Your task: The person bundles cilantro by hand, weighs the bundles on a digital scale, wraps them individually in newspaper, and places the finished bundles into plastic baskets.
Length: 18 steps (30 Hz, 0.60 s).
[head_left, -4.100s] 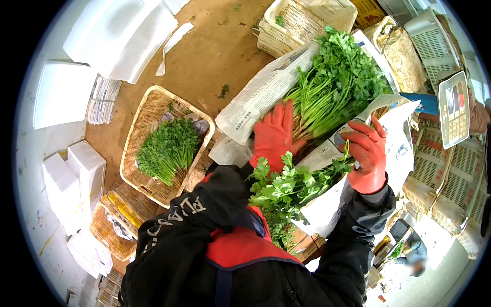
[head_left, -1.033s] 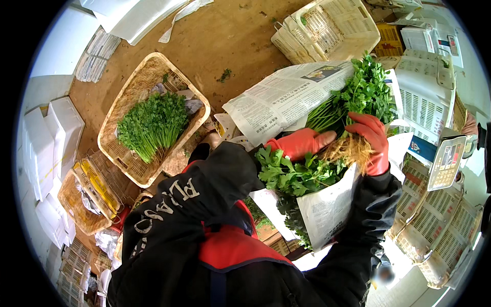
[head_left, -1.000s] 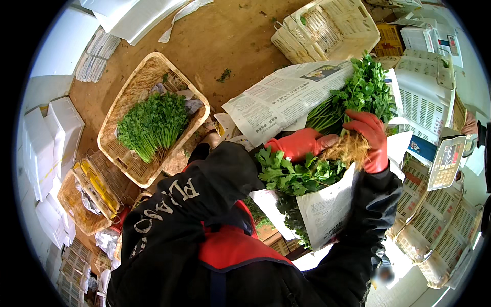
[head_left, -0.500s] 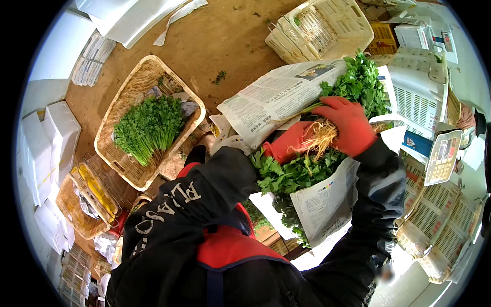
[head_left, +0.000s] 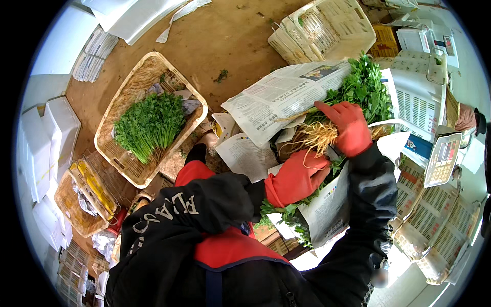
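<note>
My left hand (head_left: 294, 179), red-gloved, is closed on leafy greens (head_left: 286, 215) on the lower newspaper (head_left: 327, 215), just below a tangle of pale roots (head_left: 319, 138). My right hand (head_left: 348, 128), also gloved, is closed round the bunch just above the roots, its index finger lying over the stems. Green celery leaves (head_left: 365, 87) stick out beyond it toward the upper right. An upper newspaper sheet (head_left: 276, 97) lies over part of the stems, and loose printed paper (head_left: 245, 156) is left of my hands. What is under my curled fingers is partly hidden.
A basket (head_left: 110, 143) holds a parsley-like bunch (head_left: 148, 125) at the left, near foam boxes (head_left: 56, 138) and newspaper stacks (head_left: 92, 56). An empty crate (head_left: 327, 25) stands at top; a scale (head_left: 441, 163) and crates (head_left: 434, 235) are at right. A person (head_left: 379, 277) partly shows at lower right.
My left hand has come down from behind the roots onto the lower leaves. My right hand has moved from the bunch's right side to over the stems. The roots now hang above my left hand.
</note>
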Each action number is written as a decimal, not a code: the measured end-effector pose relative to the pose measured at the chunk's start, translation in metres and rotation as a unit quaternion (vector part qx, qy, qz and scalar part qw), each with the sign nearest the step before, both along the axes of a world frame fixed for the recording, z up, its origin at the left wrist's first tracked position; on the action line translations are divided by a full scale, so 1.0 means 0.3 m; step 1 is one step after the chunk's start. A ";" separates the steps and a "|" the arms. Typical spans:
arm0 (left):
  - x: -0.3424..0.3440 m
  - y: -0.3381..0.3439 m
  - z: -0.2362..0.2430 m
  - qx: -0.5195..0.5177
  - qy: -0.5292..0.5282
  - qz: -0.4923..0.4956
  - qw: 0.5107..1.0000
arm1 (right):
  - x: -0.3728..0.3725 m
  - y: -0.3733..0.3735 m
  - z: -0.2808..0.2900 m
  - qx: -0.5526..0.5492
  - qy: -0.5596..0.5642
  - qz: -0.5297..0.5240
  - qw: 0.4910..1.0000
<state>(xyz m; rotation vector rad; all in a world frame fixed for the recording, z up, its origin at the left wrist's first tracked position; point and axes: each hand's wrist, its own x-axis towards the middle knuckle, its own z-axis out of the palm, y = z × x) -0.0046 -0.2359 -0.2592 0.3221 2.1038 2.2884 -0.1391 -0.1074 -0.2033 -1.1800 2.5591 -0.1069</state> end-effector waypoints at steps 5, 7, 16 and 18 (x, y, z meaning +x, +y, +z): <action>0.016 0.029 -0.007 0.022 0.034 0.044 0.998 | 0.028 -0.027 -0.087 0.076 0.087 0.017 0.993; 0.020 0.031 -0.014 0.005 0.026 0.033 0.999 | 0.032 -0.040 -0.116 0.110 0.107 0.021 0.988; 0.012 0.006 0.004 0.030 0.002 0.032 0.999 | -0.069 0.007 -0.093 -0.165 0.021 0.003 0.986; 0.019 0.003 -0.004 0.021 0.003 0.032 0.999 | -0.069 -0.003 -0.036 -0.198 0.027 -0.095 0.975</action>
